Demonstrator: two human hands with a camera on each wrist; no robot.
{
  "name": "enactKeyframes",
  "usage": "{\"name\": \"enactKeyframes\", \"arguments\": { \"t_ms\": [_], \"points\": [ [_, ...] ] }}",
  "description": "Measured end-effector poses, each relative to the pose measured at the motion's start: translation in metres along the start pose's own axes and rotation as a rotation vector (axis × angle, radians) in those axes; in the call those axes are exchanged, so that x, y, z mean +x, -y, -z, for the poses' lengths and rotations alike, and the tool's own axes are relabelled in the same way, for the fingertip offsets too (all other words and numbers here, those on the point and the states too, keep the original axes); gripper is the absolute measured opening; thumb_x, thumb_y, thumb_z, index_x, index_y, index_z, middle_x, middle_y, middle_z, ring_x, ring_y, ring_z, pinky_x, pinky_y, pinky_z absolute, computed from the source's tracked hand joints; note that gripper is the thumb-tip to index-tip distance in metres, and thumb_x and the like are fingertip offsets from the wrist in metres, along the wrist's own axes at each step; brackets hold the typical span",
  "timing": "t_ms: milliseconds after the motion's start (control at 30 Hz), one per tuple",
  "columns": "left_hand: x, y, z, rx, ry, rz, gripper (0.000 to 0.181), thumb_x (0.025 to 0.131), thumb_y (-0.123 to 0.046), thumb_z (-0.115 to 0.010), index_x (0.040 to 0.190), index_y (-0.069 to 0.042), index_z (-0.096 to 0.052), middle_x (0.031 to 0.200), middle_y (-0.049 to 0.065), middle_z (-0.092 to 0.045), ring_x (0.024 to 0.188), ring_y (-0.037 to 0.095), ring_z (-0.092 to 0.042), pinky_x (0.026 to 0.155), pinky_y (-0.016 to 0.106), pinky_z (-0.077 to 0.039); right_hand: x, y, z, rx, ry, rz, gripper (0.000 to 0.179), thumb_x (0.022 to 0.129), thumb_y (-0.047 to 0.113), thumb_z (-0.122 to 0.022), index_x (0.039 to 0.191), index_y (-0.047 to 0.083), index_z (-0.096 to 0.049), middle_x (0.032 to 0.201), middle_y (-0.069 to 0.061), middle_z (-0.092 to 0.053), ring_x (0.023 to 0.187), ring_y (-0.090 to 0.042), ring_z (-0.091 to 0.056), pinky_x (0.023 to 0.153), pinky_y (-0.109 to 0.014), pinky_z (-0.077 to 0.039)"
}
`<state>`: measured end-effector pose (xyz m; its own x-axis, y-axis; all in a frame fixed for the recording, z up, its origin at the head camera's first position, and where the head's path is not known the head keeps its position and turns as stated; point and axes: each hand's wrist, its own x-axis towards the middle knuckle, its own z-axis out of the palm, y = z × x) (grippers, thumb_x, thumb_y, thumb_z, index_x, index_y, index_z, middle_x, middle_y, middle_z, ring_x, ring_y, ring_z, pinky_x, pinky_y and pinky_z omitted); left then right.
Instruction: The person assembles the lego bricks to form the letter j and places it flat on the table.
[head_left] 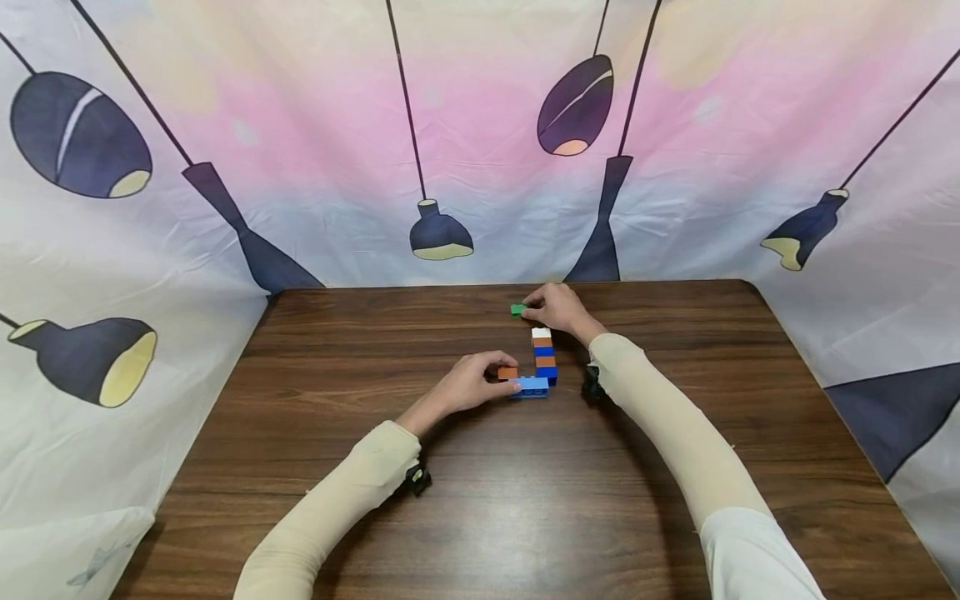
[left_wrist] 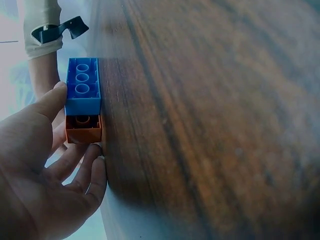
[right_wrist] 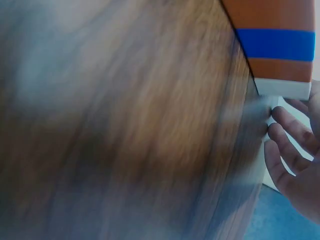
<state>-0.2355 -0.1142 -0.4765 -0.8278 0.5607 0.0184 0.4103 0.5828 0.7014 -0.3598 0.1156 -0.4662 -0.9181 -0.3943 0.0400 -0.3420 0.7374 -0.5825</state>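
Observation:
My left hand (head_left: 468, 382) has its thumb against a light blue brick (head_left: 532, 387) and its curled fingers around a small orange brick (head_left: 507, 372) just behind it. In the left wrist view the blue brick (left_wrist: 83, 90) lies on its side, hollow underside showing, against the orange brick (left_wrist: 84, 131). At the far side of the table my right hand (head_left: 558, 308) pinches a small green brick (head_left: 517, 310) between thumb and fingertips. Between the hands a row of blue and orange bricks (head_left: 545, 362) runs away from me, with a white brick (head_left: 541, 332) at its far end.
The brown wooden table (head_left: 360, 333) ends at a back edge just beyond the right hand. A patterned cloth (head_left: 480, 167) with printed lamps hangs behind and at both sides. In the right wrist view the brick row's white end (right_wrist: 282, 89) hides part of the right hand.

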Motion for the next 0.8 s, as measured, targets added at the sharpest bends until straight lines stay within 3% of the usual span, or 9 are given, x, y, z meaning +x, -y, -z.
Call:
{"name": "enactKeyframes", "arguments": {
  "t_ms": [800],
  "points": [
    [-0.001, -0.003, 0.0, 0.005, 0.0, 0.008, 0.046, 0.096, -0.039, -0.072, 0.133, -0.013, -0.066, 0.119, 0.0, -0.069, 0.103, 0.013, -0.063, 0.09, 0.037, -0.053, -0.029, -0.021, 0.015, -0.043, 0.024, 0.054, 0.026, 0.096, 0.024, -0.074, 0.117, 0.008, -0.078, 0.119, -0.012, -0.074, 0.104, -0.028, -0.069, 0.09, -0.046, -0.055]
  ]
}}
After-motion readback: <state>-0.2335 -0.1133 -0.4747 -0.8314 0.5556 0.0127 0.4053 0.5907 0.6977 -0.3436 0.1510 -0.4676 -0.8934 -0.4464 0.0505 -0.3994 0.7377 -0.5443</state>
